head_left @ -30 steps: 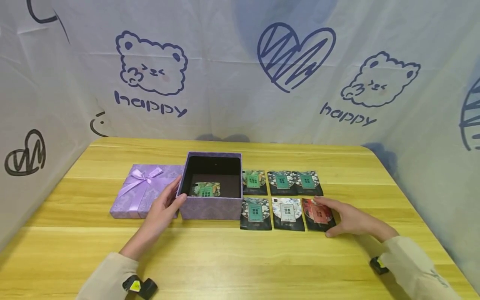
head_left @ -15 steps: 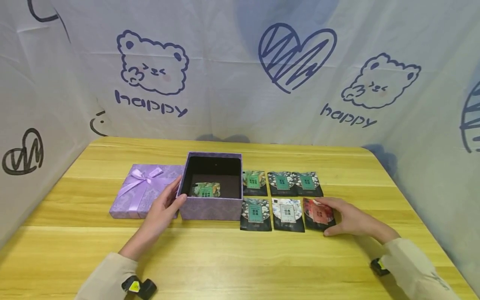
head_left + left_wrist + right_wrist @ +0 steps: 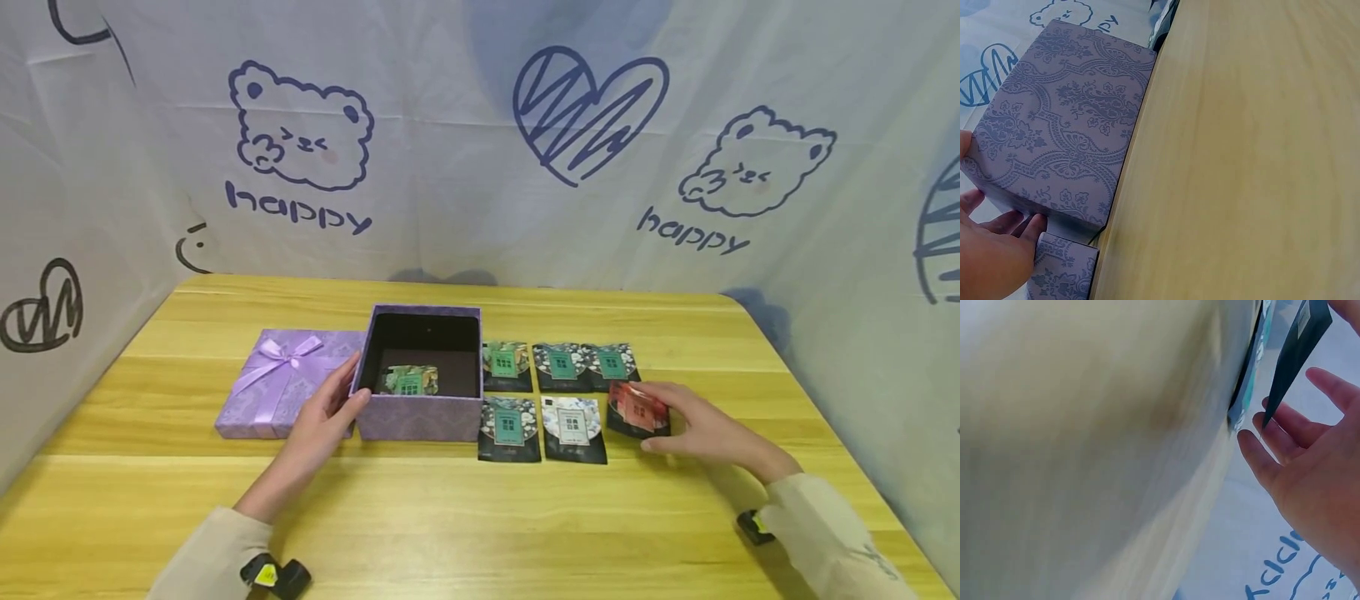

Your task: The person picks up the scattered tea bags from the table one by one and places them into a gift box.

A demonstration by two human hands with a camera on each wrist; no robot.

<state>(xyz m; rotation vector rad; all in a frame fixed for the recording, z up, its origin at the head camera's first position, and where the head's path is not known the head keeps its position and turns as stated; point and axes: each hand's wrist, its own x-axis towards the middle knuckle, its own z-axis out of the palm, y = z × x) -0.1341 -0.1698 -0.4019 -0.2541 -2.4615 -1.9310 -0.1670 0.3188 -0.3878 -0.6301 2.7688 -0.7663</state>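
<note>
My right hand (image 3: 645,417) pinches a red packet (image 3: 636,408) between thumb and fingers and holds it tilted just above the table, right of the other packets. In the right wrist view the red packet's dark edge (image 3: 1297,356) stands over my spread fingers (image 3: 1272,450). My left hand (image 3: 352,383) rests with relaxed fingers against the left front corner of an open purple box (image 3: 420,417). In the left wrist view those fingers (image 3: 997,222) touch the box (image 3: 1072,125). One green packet (image 3: 407,380) lies inside the box.
The purple lid with a bow (image 3: 281,383) lies left of the box. Several packets lie right of it: three green ones (image 3: 561,364) in the back row, a green one (image 3: 508,427) and a white one (image 3: 573,427) in front. A printed cloth backdrop surrounds the wooden table (image 3: 480,517).
My right hand has closed on the red packet and lifted its edge off the table, drawing it slightly up and back. The left hand and box have stayed put.
</note>
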